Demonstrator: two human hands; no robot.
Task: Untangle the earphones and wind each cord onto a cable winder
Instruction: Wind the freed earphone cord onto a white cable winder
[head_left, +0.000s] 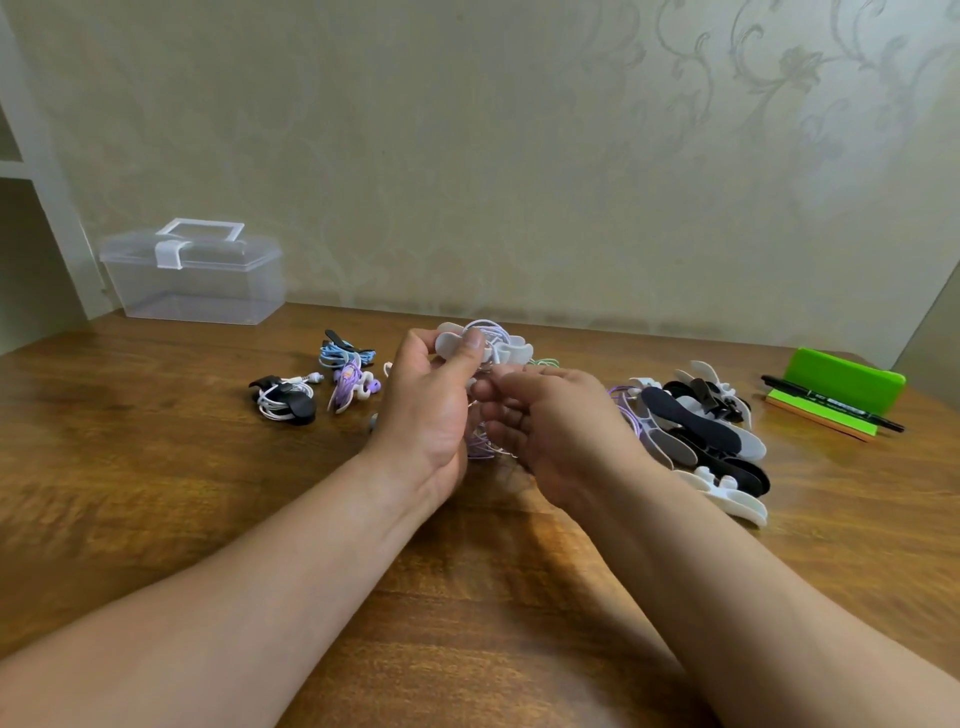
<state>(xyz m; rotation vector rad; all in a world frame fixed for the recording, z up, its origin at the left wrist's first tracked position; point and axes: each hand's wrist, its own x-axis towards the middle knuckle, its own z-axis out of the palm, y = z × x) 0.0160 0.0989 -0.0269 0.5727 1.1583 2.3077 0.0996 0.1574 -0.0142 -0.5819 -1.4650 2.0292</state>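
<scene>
White plastic winder (511, 352) is clamped in left hand (431, 410), thumb pressed on its face, above mid-table (156, 493), long axis running left-right. Thin lilac cord (480, 448), partly looped on it, hangs slack straight down between the palms. Right hand (545, 421) sits just below, fingers curled at the cord; can't tell if pinching. Next wrap probably feeds upward from there. Spare winders (701, 431), flat and smooth, lie piled near the right edge.

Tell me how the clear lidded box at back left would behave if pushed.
The clear box looks empty and thin-walled, so probably light. Its flat base on the smooth wooden table suggests it would slide rather than tip.
</scene>
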